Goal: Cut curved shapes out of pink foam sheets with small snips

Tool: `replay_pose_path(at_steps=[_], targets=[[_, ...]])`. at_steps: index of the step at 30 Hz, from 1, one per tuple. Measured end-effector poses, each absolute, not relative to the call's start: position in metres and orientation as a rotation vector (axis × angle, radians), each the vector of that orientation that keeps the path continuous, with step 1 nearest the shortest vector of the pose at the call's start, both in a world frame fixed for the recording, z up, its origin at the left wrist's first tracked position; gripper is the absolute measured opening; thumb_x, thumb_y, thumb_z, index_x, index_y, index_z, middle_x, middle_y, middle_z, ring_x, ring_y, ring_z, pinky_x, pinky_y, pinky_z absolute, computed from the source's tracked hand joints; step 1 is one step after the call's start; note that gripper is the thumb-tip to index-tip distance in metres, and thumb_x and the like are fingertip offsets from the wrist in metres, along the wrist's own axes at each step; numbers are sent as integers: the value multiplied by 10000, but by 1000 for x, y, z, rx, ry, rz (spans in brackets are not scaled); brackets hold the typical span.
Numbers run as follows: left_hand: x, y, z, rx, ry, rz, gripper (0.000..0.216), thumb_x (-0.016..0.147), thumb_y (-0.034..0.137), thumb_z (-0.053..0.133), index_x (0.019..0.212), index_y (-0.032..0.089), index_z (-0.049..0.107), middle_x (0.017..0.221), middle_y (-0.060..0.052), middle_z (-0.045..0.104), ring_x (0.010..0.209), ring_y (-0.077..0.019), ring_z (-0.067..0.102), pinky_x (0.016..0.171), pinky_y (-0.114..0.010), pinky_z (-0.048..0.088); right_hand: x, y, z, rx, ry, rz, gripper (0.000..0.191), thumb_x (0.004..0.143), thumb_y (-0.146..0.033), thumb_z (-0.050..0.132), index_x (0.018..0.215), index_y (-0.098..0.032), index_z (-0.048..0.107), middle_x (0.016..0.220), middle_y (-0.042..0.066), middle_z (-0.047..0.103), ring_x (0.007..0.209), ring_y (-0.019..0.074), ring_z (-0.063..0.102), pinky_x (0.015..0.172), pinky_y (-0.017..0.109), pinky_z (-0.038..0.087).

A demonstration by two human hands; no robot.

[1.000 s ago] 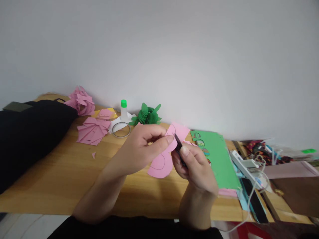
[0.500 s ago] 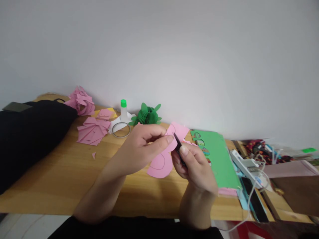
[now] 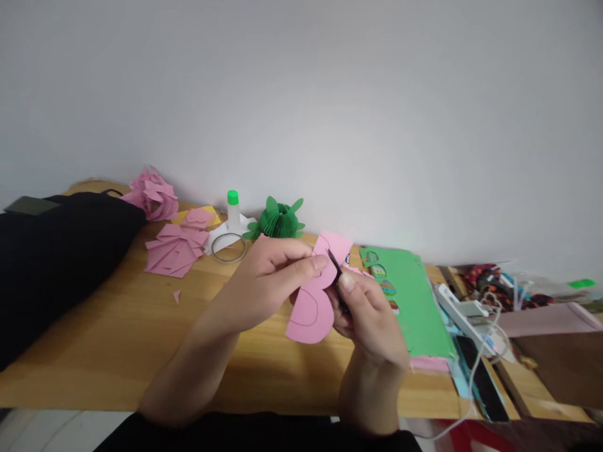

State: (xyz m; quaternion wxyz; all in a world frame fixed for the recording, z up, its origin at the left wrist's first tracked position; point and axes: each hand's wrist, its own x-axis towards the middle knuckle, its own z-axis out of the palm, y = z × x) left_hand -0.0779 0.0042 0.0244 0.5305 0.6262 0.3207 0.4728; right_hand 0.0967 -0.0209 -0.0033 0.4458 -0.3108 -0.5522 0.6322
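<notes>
My left hand [image 3: 277,273] pinches a piece of pink paper [image 3: 311,316] between thumb and fingers above the table. Curved pencil lines run over the paper, and its lower right edge is rounded. Closed around dark scissors [image 3: 335,262], my right hand [image 3: 370,314] holds them upright against the paper's right side. The blade tip reaches up over the pink sheet; the handles are mostly hidden in my fingers. Behind the hands stands a green folded-paper shape [image 3: 279,220].
A glue stick [image 3: 233,210], a ring of tape [image 3: 228,248] and pink scraps [image 3: 175,250] lie at left, beside a black bag [image 3: 61,263]. To the right are a green pad of paper [image 3: 414,301], a power strip [image 3: 464,317] and a phone [image 3: 480,376].
The paper's lower part has swung slightly right and down in my left hand. The scissors have shifted a little against its edge. Both hands keep their hold.
</notes>
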Motion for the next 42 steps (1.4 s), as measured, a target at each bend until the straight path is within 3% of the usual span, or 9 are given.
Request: replay_pose_path(at_steps=[9,33,42], targets=[[-78,6,26,1453,677,1065,368,876,184,527,514,155,476,441,69,440,409,-27,396,389,-136,282,94,-20,-2,-753,-1383,1550,423,1002,-442,502,661,-194,474,498,-91,335,381,54,198,333,192,163],[-72,4,22,1389,713,1054,424,897,270,518,493,172,436,442,55,426,409,-44,376,378,-172,274,90,-18,2,-915,-1456,1384,500,973,-539,484,586,-225,438,461,-63,365,379,95,286,332,244,222],[-68,2,21,1354,726,1106,456,908,291,521,478,176,426,434,49,398,417,-57,351,385,-203,252,88,-20,2,-991,-1405,1332,484,944,-573,517,603,-228,522,461,-45,396,388,113,287,347,262,245]])
